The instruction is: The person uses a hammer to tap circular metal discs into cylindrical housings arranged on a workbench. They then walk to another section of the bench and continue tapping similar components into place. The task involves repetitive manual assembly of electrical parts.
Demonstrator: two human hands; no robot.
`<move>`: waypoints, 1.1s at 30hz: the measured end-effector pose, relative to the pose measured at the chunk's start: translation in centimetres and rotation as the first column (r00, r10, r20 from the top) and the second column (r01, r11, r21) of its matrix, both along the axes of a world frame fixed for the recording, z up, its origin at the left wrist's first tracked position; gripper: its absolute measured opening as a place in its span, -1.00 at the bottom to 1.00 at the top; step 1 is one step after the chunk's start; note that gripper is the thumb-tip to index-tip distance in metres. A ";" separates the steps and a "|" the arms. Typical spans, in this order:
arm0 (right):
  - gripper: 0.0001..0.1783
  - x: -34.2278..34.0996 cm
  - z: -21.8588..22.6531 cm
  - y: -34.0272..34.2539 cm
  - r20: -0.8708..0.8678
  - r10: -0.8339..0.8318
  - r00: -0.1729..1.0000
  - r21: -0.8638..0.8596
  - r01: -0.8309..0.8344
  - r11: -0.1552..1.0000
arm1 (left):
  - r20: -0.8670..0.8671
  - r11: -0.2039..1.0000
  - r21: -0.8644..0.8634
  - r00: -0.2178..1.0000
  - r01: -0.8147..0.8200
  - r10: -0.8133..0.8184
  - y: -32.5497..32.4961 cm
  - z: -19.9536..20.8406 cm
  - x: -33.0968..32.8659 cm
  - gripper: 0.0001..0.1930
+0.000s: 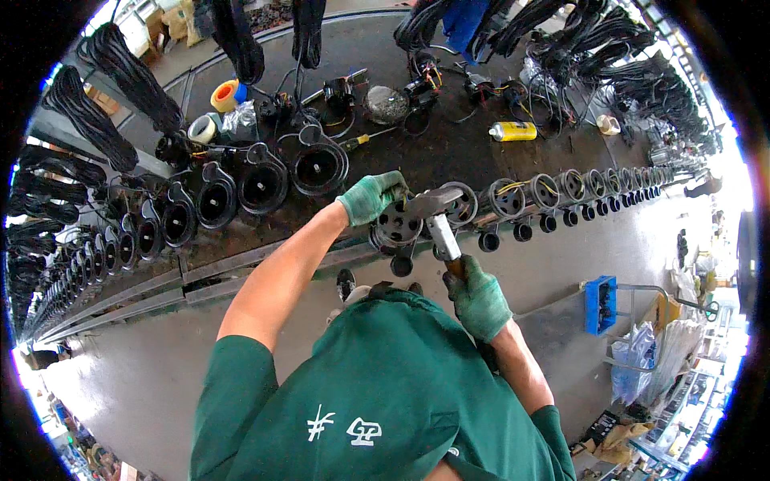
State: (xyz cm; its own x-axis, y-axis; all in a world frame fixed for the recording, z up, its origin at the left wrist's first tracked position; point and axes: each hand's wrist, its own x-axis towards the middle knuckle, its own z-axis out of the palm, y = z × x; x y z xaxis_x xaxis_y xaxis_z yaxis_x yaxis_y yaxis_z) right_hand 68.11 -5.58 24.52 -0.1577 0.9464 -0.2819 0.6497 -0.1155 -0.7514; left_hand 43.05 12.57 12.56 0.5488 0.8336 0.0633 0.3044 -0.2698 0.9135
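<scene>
My right hand (pixel 481 301), in a green work glove, is wrapped round the handle of a hammer (pixel 439 232). The hammer's steel head lies over the rim of a round dark housing (pixel 399 227) with holes in its face, at the bench's front edge. Over the top of that same housing, my gloved left hand (pixel 373 198) has its fingers closed together. Whatever they may pinch is too small and covered to name. Beside the hammer head sits a similar ring-shaped housing (pixel 463 204), and further right another one (pixel 507 199) has yellow wires across it.
Black fan-like housings (pixel 319 168) line the bench edge to the left. On the dark bench (pixel 449 160) lie a yellow spray can (pixel 513 131), a screwdriver (pixel 354 143) and tape rolls (pixel 228 95). Bundled black cables (pixel 238 44) hang above. A blue crate (pixel 600 305) stands at right.
</scene>
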 end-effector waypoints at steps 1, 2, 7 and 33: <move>-0.68 -0.3 0.5 0.0 0.018 0.008 1.000 0.031 -0.009 0.999 | 0.108 0.995 -0.098 0.994 -0.005 0.015 0.0 -1.4 0.1 -0.83; -0.66 -0.7 0.9 -0.1 0.045 0.014 0.999 0.077 -0.017 0.997 | 0.190 0.990 -0.140 0.980 -0.029 0.056 -0.1 -2.7 0.0 -0.85; -0.61 -2.5 0.7 -0.4 0.180 0.029 0.983 0.194 -0.064 0.979 | 0.207 0.991 -0.106 0.973 -0.082 0.103 -0.4 -3.6 0.3 -0.84; -0.64 -2.9 2.3 1.7 0.279 0.008 0.960 0.051 -0.023 0.998 | 0.125 0.988 0.030 0.981 -0.150 0.146 0.1 -4.4 0.2 -0.87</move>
State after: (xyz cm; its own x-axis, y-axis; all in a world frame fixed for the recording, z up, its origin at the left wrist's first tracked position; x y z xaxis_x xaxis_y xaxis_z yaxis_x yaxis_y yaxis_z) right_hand 65.17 -3.93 26.78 -0.0949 0.9593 -0.2658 0.8357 -0.0683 -0.5449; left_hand 43.26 12.65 8.20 0.4056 0.9006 0.1562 0.2302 -0.2661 0.9361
